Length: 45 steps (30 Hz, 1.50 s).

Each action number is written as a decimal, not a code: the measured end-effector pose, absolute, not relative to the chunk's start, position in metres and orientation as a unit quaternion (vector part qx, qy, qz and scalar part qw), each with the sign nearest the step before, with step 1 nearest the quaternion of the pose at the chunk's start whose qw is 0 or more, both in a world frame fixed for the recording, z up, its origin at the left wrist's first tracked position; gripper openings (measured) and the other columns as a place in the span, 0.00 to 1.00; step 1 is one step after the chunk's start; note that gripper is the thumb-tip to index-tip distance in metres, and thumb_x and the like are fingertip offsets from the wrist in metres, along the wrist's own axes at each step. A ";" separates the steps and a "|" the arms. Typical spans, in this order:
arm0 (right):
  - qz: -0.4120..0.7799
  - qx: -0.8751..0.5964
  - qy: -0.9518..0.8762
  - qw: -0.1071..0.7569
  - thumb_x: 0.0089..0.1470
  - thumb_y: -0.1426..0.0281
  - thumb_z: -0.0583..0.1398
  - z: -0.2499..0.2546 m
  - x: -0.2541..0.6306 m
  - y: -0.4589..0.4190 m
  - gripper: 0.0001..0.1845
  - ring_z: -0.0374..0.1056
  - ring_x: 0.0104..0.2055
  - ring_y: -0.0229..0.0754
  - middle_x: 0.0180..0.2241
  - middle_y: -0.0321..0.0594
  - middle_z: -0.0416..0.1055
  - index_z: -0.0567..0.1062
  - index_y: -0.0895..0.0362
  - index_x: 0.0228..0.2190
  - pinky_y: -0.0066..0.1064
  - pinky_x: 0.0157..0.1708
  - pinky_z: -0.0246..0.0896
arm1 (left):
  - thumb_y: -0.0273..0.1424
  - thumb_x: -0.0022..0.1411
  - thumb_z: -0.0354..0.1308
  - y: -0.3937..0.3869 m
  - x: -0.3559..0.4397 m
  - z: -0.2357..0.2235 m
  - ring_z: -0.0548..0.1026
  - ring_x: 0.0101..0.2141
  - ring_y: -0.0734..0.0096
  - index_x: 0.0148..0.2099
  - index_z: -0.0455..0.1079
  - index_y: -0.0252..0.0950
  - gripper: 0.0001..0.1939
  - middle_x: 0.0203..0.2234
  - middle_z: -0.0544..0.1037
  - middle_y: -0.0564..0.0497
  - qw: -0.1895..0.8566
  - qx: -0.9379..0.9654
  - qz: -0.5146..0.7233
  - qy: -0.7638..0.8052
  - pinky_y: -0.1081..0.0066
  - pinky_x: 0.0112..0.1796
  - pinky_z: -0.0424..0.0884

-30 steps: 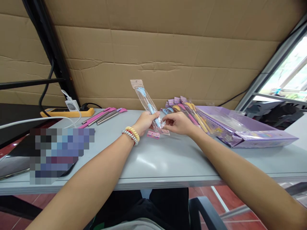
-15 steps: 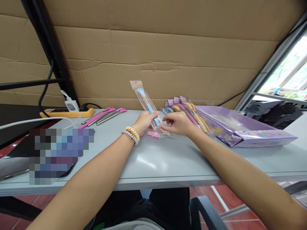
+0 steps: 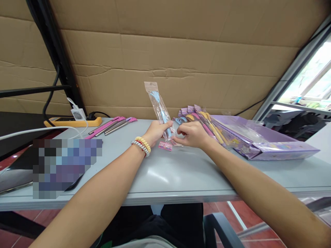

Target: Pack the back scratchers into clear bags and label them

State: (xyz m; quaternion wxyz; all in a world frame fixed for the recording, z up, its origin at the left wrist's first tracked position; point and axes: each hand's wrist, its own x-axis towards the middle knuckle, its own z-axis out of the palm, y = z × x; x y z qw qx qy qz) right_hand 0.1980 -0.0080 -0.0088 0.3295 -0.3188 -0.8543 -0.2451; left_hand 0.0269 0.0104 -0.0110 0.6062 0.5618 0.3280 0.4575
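Head view: left hand [image 3: 154,132] gripped bagged blue claw stick [image 3: 162,116], tilted near worktop's [image 3: 160,175] far edge; right hand [image 3: 192,133] at its lower end, pinch uncertain; slick film judged liable to slip if grip slackened

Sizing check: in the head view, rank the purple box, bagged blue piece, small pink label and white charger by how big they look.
1. Purple box
2. Bagged blue piece
3. White charger and small pink label: too alike to rank.

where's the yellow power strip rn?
Head view, far left of the table, by the cardboard, white charger plugged into it.
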 end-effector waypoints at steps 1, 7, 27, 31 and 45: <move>-0.254 -0.317 -0.855 0.322 0.48 0.60 0.58 -0.009 0.197 -0.009 0.17 0.52 0.17 0.32 0.13 0.34 0.61 0.64 0.55 0.15 0.28 0.20 0.46 | 0.37 0.51 0.63 0.011 0.027 -0.011 0.70 0.22 0.74 0.26 0.68 0.32 0.13 0.22 0.74 0.49 0.604 0.565 0.458 0.327 0.72 0.26 0.66; -0.275 -0.320 -0.858 0.292 0.49 0.61 0.56 -0.008 0.195 -0.010 0.18 0.51 0.17 0.32 0.13 0.34 0.60 0.63 0.56 0.14 0.28 0.20 0.44 | 0.40 0.51 0.62 0.015 0.025 -0.013 0.70 0.24 0.74 0.27 0.69 0.32 0.14 0.24 0.75 0.49 0.597 0.584 0.453 0.313 0.73 0.26 0.64; -0.235 -0.237 -0.900 0.281 0.49 0.60 0.62 -0.003 0.198 -0.012 0.12 0.66 0.35 0.41 0.43 0.49 0.69 0.75 0.57 0.31 0.30 0.30 0.59 | 0.31 0.55 0.58 0.010 0.022 -0.007 0.67 0.23 0.77 0.31 0.69 0.34 0.05 0.26 0.74 0.50 0.537 0.580 0.487 0.372 0.75 0.24 0.62; -0.219 -0.241 -0.895 0.305 0.54 0.69 0.58 -0.005 0.197 -0.010 0.06 0.66 0.34 0.39 0.38 0.46 0.70 0.74 0.56 0.27 0.29 0.31 0.60 | 0.32 0.56 0.58 0.009 0.022 -0.008 0.68 0.24 0.77 0.34 0.69 0.33 0.07 0.28 0.74 0.50 0.545 0.604 0.461 0.354 0.75 0.25 0.63; -0.079 -0.329 -0.896 0.288 0.53 0.70 0.58 -0.004 0.194 -0.013 0.05 0.62 0.23 0.34 0.23 0.36 0.71 0.72 0.57 0.27 0.25 0.26 0.54 | 0.36 0.56 0.58 0.008 0.027 -0.011 0.67 0.23 0.78 0.31 0.66 0.33 0.10 0.23 0.71 0.52 0.571 0.625 0.416 0.332 0.76 0.24 0.61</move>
